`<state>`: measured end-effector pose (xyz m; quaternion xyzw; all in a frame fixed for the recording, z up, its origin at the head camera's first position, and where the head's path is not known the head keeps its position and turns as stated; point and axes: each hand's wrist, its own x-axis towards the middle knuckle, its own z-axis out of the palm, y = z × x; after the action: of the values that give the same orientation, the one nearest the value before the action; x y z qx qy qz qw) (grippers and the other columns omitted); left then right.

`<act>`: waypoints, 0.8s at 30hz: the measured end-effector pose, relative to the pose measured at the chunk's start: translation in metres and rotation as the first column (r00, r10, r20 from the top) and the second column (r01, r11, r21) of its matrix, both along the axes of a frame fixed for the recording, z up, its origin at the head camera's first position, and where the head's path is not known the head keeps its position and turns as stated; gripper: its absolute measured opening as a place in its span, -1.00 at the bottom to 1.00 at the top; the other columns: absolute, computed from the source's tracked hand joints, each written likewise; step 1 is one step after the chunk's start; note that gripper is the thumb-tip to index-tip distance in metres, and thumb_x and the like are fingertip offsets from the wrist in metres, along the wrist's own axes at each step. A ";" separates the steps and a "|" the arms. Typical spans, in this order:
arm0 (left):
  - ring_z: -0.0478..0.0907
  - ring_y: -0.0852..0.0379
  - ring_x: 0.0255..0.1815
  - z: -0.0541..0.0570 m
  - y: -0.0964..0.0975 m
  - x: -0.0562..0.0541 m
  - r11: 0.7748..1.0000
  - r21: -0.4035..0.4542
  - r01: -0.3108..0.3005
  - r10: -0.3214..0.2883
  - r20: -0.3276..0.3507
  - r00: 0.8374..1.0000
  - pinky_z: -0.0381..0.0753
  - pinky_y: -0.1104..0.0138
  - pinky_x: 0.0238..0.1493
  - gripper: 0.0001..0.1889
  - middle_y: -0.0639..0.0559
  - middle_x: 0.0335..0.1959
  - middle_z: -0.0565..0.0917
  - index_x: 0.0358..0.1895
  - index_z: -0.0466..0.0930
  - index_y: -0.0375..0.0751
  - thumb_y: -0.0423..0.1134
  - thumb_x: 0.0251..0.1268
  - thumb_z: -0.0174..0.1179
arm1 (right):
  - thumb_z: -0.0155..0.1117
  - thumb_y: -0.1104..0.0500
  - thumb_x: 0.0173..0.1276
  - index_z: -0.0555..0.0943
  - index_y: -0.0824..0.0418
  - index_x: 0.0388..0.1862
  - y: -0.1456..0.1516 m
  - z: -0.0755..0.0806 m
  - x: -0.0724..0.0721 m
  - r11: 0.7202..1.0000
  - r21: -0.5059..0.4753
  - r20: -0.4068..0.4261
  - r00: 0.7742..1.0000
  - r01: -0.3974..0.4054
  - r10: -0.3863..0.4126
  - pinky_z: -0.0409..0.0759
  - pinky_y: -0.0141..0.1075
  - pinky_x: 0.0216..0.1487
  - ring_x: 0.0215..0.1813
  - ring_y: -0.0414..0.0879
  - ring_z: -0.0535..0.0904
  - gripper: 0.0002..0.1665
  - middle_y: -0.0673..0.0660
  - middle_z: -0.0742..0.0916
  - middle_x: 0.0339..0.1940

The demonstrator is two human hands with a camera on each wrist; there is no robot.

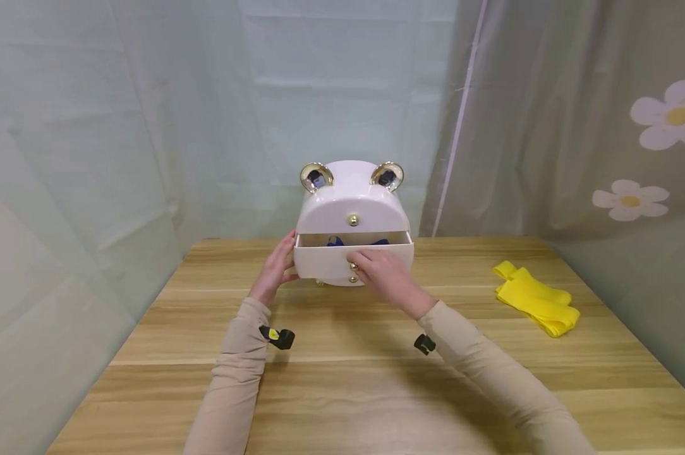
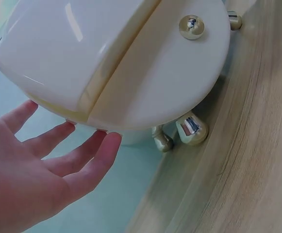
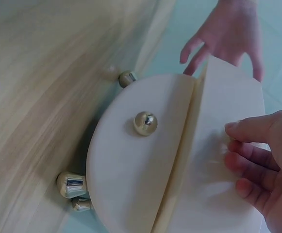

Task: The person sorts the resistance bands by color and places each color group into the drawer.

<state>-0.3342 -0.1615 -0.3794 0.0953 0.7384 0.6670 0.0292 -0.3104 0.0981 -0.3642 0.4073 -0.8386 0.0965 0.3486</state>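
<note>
White drawer cabinet [image 1: 348, 193] stands far-centre on the wooden table [image 1: 342, 398], left hand [image 1: 275, 268] spread against its left side, seemingly bracing, while the right hand [image 1: 389, 278] pinches the knob [image 1: 354, 267] of the open drawer [image 1: 320, 261].

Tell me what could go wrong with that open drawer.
The right hand, pinching the knob, might pull the drawer right out. The white box, on small gold feet, could tip forward, as the left hand seems only to steady its side. A sharp jerk might shift the blue contents.
</note>
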 end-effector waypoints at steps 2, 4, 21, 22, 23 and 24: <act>0.28 -0.31 0.43 0.000 0.000 0.000 1.000 0.008 0.008 -0.008 -0.003 1.000 0.49 -0.07 0.24 -0.38 -0.09 0.58 0.07 0.56 -0.07 0.21 0.20 0.52 -0.24 | 0.33 0.30 0.26 0.60 0.17 -0.11 -0.001 0.000 -0.003 1.000 -0.009 0.002 1.000 0.002 -0.002 0.61 -0.23 -0.28 -0.34 -0.06 0.65 -0.77 0.04 0.73 -0.33; 0.28 -0.32 0.42 0.000 0.000 -0.001 1.000 0.012 0.006 -0.006 -0.005 1.000 0.44 -0.14 0.27 -0.37 -0.11 0.57 0.09 0.56 -0.06 0.21 0.15 0.51 -0.17 | 0.33 0.32 0.25 0.59 0.17 -0.11 -0.002 0.001 -0.007 1.000 -0.013 -0.002 1.000 0.003 -0.003 0.60 -0.23 -0.29 -0.35 -0.06 0.64 -0.76 0.04 0.72 -0.33; 0.56 -0.11 0.12 0.003 0.009 0.002 0.986 -0.026 -0.166 0.165 -0.041 0.985 0.58 0.19 0.02 -0.35 -0.09 0.46 0.33 0.48 0.19 0.21 -0.06 0.36 0.19 | 0.33 0.29 0.26 0.60 0.19 0.00 -0.004 -0.006 -0.028 0.998 -0.052 0.057 0.998 0.032 -0.029 0.57 -0.23 -0.24 -0.30 -0.03 0.61 -0.69 0.09 0.75 -0.17; 0.58 -0.09 0.08 0.006 0.010 0.004 0.985 -0.029 -0.169 0.168 -0.042 0.985 0.58 0.25 -0.03 -0.36 -0.10 0.45 0.35 0.48 0.19 0.18 -0.09 0.37 0.19 | 0.33 0.29 0.26 0.60 0.19 0.00 -0.004 -0.006 -0.028 0.998 -0.054 0.061 0.998 0.033 -0.030 0.56 -0.23 -0.25 -0.31 -0.03 0.61 -0.68 0.09 0.75 -0.18; 0.59 -0.07 0.04 0.009 0.011 0.007 0.984 -0.029 -0.174 0.172 -0.044 0.984 0.58 0.30 -0.08 -0.36 -0.12 0.44 0.36 0.48 0.21 0.15 -0.12 0.37 0.19 | 0.33 0.29 0.25 0.59 0.19 0.01 -0.003 -0.007 -0.029 0.998 -0.055 0.065 0.997 0.035 -0.031 0.55 -0.23 -0.27 -0.31 -0.03 0.60 -0.67 0.09 0.75 -0.18; 0.60 -0.04 0.00 0.013 0.012 0.010 0.984 -0.032 -0.177 0.175 -0.047 0.983 0.56 0.33 -0.11 -0.37 -0.14 0.43 0.37 0.48 0.21 0.12 -0.14 0.37 0.19 | 0.33 0.29 0.26 0.59 0.19 0.00 -0.003 -0.007 -0.030 0.998 -0.055 0.066 0.997 0.035 -0.031 0.54 -0.23 -0.28 -0.33 -0.03 0.59 -0.68 0.09 0.75 -0.20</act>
<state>-0.3245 -0.1490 -0.3666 0.0438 0.7562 0.6514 -0.0442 -0.3401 0.0950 -0.3710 0.3800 -0.8531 0.1274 0.3341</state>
